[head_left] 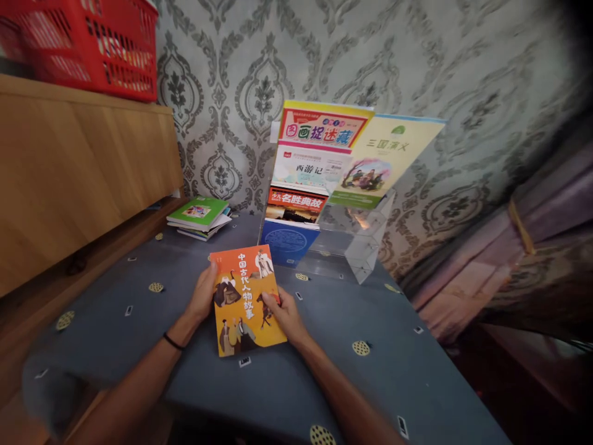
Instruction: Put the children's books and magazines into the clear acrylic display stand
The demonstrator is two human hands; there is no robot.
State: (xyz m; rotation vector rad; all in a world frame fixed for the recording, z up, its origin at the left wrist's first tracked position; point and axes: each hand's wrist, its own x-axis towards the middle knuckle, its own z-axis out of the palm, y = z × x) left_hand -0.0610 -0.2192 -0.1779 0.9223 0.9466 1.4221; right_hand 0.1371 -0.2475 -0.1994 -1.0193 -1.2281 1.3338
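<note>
An orange and yellow book [245, 303] with white Chinese lettering is held up over the table, its cover facing me. My left hand [202, 292] grips its left edge, a dark band round the wrist. On the right edge my right hand [286, 314] is closed, thumb lying on the cover; the other fingers are behind the book. Just beyond stands a clear tiered display rack [364, 252]. Its left column carries several overlapping books, among them a blue book [288, 242] lowest and a yellow-edged picture book [324, 127] on top. A cream book [377, 157] leans at its upper right.
A stack of books with a green cover [197, 212] lies at the table's back left. The table has a blue patterned cloth [152, 266]. At left is a wooden cabinet [83, 167] bearing a red basket [115, 52]. A curtain [491, 259] hangs at right; patterned wallpaper is behind.
</note>
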